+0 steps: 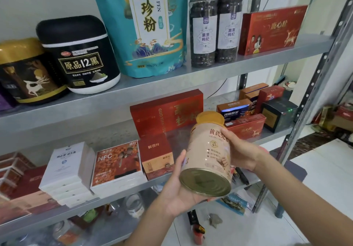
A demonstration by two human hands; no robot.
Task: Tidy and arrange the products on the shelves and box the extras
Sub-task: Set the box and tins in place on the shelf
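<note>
Grey metal shelves [133,93] carry a black tub [82,58] marked "原品12黑" and an orange "NFC" box [116,163]. Before the middle shelf [181,133], left grip [177,190] and right grip [242,154] clasp a tilted tin [208,158] labelled "黄芪".

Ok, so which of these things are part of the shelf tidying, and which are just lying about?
Job: tan can, held in left hand and right hand; shelf stock such as black tub, teal pouch, NFC box, long red box.
Lying about, on the floor: blue packet, grey crumpled scrap, red and black item.
</note>
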